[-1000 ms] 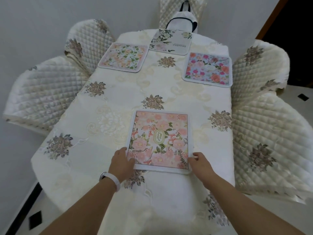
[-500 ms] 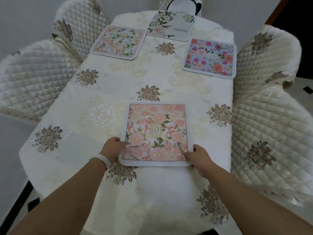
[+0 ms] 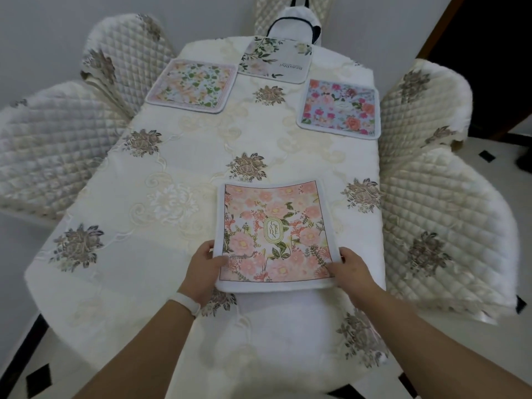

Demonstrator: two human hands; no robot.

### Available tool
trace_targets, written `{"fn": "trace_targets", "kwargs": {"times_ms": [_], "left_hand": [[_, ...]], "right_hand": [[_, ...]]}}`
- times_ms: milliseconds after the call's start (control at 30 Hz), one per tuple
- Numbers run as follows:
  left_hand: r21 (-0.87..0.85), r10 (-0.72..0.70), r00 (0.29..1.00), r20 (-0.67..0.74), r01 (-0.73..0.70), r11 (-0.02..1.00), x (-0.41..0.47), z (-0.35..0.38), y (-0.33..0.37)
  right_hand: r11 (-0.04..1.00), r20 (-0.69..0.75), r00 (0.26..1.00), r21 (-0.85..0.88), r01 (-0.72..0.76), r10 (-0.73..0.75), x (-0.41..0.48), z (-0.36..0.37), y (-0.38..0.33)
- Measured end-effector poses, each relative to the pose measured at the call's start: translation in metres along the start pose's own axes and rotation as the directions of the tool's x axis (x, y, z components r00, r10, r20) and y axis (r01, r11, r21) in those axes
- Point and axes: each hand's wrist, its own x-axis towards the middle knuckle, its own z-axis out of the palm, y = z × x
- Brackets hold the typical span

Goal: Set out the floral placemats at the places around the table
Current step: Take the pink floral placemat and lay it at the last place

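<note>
A pink floral placemat (image 3: 275,226) with a "GARDEN" oval lies at the near end of the table (image 3: 178,174). My left hand (image 3: 203,272) grips its near left corner, thumb on top. My right hand (image 3: 352,269) pinches its near right corner. Three other placemats lie at the far end: a green-and-peach one (image 3: 191,84) at the far left, a pale one with lettering (image 3: 276,60) at the head, and a blue one with pink roses (image 3: 339,108) at the far right.
A cream embroidered tablecloth covers the table. Quilted chair covers surround it: two on the left (image 3: 49,139) (image 3: 123,50), two on the right (image 3: 431,231) (image 3: 426,102), one at the far end. A white bag with dark straps (image 3: 293,27) hangs on the far chair.
Both hands have drawn the pink placemat a little nearer to the table's near edge, and their fingers now hold its corners. The camera view shifted slightly.
</note>
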Motion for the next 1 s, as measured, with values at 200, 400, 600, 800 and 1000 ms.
{"fn": "trace_targets", "kwargs": {"times_ms": [200, 400, 600, 800, 1000], "left_hand": [[-0.013, 0.054, 0.99, 0.127, -0.053, 0.999, -0.024, 0.02, 0.0], [0.025, 0.137, 0.956, 0.258, -0.148, 0.989, -0.044, 0.059, 0.012], [0.005, 0.223, 0.924, 0.309, -0.236, 0.972, -0.088, 0.128, 0.029], [-0.038, 0.237, 0.901, 0.363, -0.24, 0.97, -0.136, 0.22, 0.034], [-0.084, 0.204, 0.891, 0.405, -0.186, 0.979, -0.193, 0.338, 0.03]], "right_hand": [[1.0, -0.143, 0.99, 0.023, 0.01, -0.006, -0.037, -0.018, 0.021], [0.992, -0.249, 0.968, 0.127, 0.01, 0.022, -0.07, -0.054, 0.046], [0.97, -0.43, 0.902, 0.208, 0.122, -0.021, -0.104, -0.115, 0.065], [0.948, -0.542, 0.84, 0.266, 0.173, -0.002, -0.122, -0.2, 0.107], [0.903, -0.605, 0.796, 0.348, 0.251, 0.011, -0.14, -0.306, 0.17]]}}
